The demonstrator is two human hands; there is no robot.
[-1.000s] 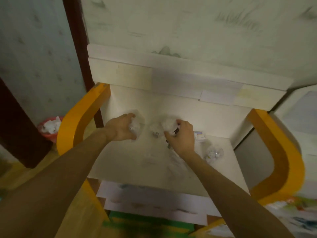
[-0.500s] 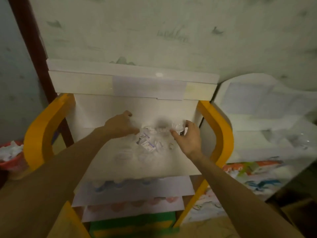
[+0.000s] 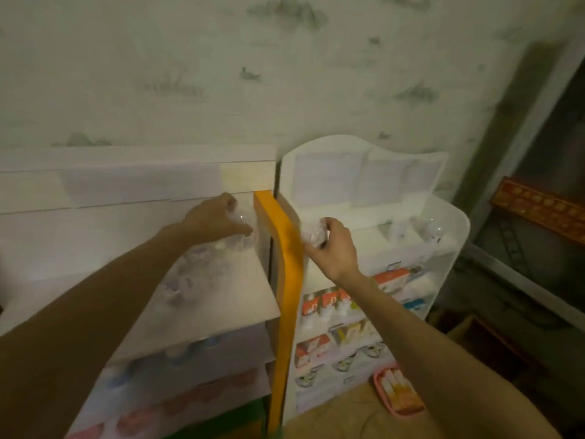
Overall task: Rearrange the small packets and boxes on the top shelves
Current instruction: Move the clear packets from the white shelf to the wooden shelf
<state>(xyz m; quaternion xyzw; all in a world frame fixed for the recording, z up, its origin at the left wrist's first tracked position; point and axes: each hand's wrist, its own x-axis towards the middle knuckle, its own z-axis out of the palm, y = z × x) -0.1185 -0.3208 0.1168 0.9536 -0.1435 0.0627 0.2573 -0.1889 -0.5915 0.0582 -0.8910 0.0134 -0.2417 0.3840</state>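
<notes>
Clear crinkly packets, one in each hand.

Her right hand (image 3: 335, 245) pinches a packet (image 3: 313, 234) just past the orange rail (image 3: 286, 248); the left hand (image 3: 215, 218) grips another (image 3: 242, 231) on the top shelf (image 3: 221, 296). Best set it down gently, upright, beside its neighbours.

This looks like a small shop corner or stockroom. Two display racks stand side by side against a stained, pale wall (image 3: 285, 74): a wooden shelf unit (image 3: 221, 299) with an orange side rail (image 3: 289, 264), and a white plastic rack (image 3: 449, 223) whose tiers hold rows of small orange, yellow and blue boxes (image 3: 329, 304). A pink tray (image 3: 399, 392) of packets lies on the floor below.
</notes>
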